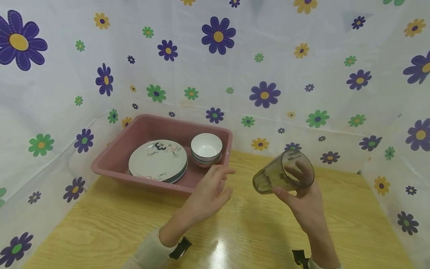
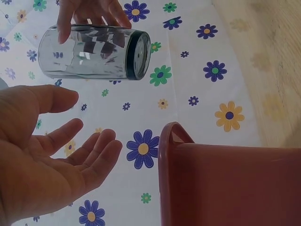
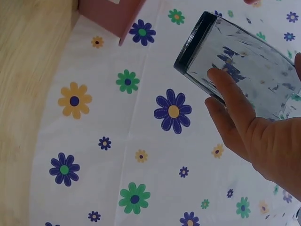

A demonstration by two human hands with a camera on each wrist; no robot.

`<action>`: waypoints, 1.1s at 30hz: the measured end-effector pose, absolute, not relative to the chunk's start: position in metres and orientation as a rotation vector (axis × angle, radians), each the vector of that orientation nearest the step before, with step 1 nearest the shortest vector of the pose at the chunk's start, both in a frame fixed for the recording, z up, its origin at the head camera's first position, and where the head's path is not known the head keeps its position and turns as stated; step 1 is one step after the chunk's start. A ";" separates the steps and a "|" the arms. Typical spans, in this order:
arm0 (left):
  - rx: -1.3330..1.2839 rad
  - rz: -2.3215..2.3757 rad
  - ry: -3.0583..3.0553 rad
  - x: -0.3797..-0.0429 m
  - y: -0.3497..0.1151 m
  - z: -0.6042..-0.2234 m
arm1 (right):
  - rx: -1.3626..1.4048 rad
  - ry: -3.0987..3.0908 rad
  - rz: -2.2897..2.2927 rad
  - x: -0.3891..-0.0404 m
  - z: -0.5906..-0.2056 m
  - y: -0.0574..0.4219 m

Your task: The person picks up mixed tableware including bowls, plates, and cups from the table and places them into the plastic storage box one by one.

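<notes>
A clear, smoky-tinted drinking glass is held in my right hand, tilted so its mouth points up and to the right. The thumb and fingers of that hand grip its side, as the right wrist view also shows around the glass. My left hand is apart from the glass, by the front right corner of the pink basin, its fingers loosely bent and nothing in them. In the left wrist view the left palm faces the glass across a gap.
In the basin lie a stack of white plates with a floral print and a stack of small bowls. The basin stands on a wooden table. A flower-patterned sheet hangs behind and at both sides.
</notes>
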State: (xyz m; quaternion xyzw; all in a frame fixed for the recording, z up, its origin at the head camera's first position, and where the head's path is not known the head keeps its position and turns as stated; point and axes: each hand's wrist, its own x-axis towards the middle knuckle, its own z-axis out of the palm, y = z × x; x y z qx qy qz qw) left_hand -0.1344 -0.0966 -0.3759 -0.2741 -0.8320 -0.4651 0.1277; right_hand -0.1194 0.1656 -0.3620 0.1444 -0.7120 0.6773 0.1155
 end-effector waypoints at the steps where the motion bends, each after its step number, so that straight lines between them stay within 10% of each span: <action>1: -0.806 -1.350 -2.419 -0.134 -0.096 -0.376 | 0.421 -2.085 2.001 -0.119 -0.363 0.163; 33: -1.046 -1.171 -2.469 -0.129 -0.089 -0.377 | 0.547 -2.277 2.034 -0.106 -0.376 0.126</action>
